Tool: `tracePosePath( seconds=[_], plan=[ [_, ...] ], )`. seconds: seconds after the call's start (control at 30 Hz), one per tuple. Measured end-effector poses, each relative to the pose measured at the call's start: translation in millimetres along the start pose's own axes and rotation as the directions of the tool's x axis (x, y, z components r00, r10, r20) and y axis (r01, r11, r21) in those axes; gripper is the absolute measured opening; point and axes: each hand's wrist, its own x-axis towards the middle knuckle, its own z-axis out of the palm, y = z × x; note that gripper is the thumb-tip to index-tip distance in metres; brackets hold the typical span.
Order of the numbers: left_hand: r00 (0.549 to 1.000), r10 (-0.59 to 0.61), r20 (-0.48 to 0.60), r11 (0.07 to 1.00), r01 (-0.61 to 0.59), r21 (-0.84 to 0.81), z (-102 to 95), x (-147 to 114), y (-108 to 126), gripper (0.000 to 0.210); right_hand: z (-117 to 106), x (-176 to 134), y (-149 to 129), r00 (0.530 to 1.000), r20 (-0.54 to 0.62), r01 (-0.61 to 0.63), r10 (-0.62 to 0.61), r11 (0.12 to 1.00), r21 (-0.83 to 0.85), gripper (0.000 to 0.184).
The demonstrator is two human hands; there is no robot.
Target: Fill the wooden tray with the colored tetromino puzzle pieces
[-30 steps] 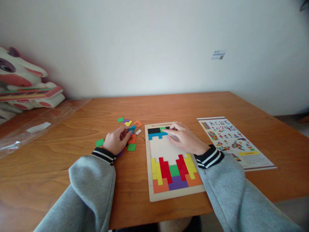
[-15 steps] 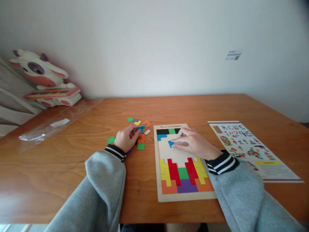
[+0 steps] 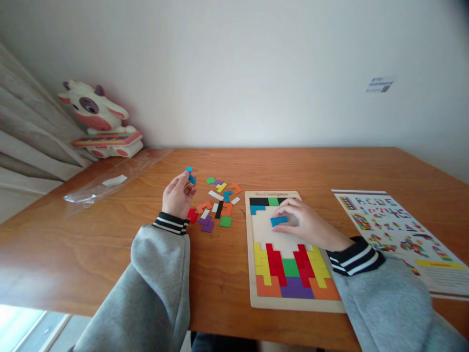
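Observation:
My left hand (image 3: 177, 196) is raised to the left of the loose pieces, its fingers pinching a small blue puzzle piece (image 3: 192, 179). Over the upper part of a wooden puzzle board (image 3: 252, 274), my right hand (image 3: 306, 219) has another blue puzzle piece (image 3: 279, 221) between thumb and fingers, close to the bare surface. Yellow, red, green, purple and orange pieces fill the board's near end. Along its far edge lie black and green pieces, with a blue corner piece (image 3: 257, 209) below them. My right hand covers the board's upper right.
Several loose coloured pieces (image 3: 226, 221) are scattered left of the board. A printed pattern sheet (image 3: 395, 225) lies at the right. Farther left are a clear plastic bag (image 3: 91, 188) and a cow-shaped toy keyboard (image 3: 106, 129) by the curtain. A wall (image 3: 256, 73) stands behind the table.
My left hand has lifted up and left from the loose pieces with a blue piece in it. The blue piece at my right hand has turned flatter. The view has swung slightly left.

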Motion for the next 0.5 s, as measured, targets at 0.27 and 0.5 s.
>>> tracePosePath(
  seconds=[0.27, 0.5],
  plan=[
    [0.885, 0.08, 0.458, 0.857, -0.296, 0.421, 20.7, -45.5, -24.4, 0.044, 2.9, -0.4, -13.7, 0.99, -0.003, -0.139, 0.142, 0.971, 0.196, 0.033],
    [0.519, 0.044, 0.854, 0.807, -0.521, 0.276, 42.8, -107.4, -37.3, 0.038, 3.0, 0.1, -27.5, 0.991, -0.004, -0.122, 0.133, 0.918, 0.378, 0.04]
  ],
)
